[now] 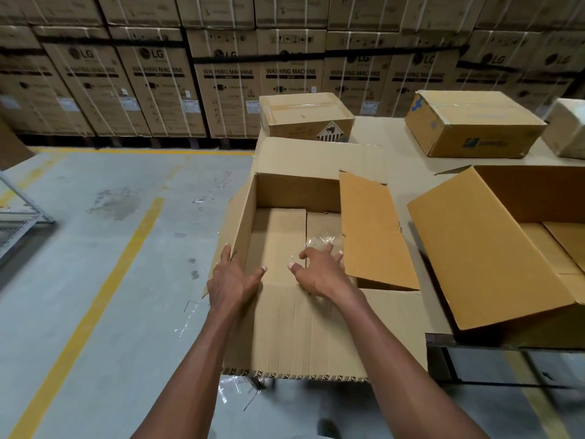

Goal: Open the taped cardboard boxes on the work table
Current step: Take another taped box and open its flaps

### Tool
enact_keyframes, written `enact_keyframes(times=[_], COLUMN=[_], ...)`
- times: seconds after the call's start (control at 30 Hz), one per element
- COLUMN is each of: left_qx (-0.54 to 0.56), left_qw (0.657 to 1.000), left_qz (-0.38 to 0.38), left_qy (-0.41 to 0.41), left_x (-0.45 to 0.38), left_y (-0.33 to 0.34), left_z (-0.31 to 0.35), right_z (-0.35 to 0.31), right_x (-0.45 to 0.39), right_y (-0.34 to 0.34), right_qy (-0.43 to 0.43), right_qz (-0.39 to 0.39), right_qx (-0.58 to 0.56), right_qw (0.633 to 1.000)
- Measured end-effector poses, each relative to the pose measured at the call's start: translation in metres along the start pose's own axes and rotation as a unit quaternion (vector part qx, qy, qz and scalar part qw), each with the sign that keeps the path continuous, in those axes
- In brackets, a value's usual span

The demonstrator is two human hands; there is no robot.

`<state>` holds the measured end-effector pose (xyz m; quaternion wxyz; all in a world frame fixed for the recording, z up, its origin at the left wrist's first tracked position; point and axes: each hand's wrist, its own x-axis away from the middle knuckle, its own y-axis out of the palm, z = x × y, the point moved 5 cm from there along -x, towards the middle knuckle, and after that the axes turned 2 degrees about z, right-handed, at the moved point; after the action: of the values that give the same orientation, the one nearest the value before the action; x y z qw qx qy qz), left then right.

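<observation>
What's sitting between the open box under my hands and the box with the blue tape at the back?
Nothing: in the head view, only bare table separates the open box from the blue-taped box.

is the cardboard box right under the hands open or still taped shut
Open. The plain brown cardboard box has its top flaps folded outward, showing its bare inside bottom.
</observation>
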<state>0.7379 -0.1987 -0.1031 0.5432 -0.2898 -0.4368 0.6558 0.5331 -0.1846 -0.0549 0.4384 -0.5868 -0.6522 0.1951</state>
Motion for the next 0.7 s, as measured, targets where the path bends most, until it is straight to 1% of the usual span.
enact_keyframes(times=[0.1,0.2,0.27,0.33,0.4,0.5,0.7], left_qx=[-0.005,-0.003,-0.006,-0.01,-0.01,-0.009,-0.002], left_qw=[1.0,1.0,1.0,1.0,1.0,1.0,1.0], left_qz=[-0.001,0.003,0.0,-0.005,-0.005,-0.003,-0.009], left_qy=[0.003,0.003,0.004,0.003,0.003,0.004,-0.001], left_x=[-0.001,-0.002,-0.004,-0.006,-0.006,-0.006,-0.008], left_y=[0.0,0.0,0.001,0.002,0.003,0.003,0.003], left_z=[0.0,-0.002,-0.002,-0.002,-0.002,-0.001,-0.003], right_z=[-0.004,0.006,0.022,0.044,0.07,0.111,0.16], right_x=[0.011,0.015,0.016,0.014,0.011,0.006,-0.004], right_y=[-0.024,-0.056,-0.081,-0.1,-0.112,-0.117,-0.102], right_qy=[-0.016,-0.027,-0.015,0.011,0.053,0.121,0.171], right_qz=[0.07,0.176,0.242,0.274,0.271,0.247,0.181], right_qx=[0.01,0.036,0.045,0.053,0.059,0.059,0.032], right_qw=[0.997,0.983,0.969,0.96,0.959,0.959,0.968])
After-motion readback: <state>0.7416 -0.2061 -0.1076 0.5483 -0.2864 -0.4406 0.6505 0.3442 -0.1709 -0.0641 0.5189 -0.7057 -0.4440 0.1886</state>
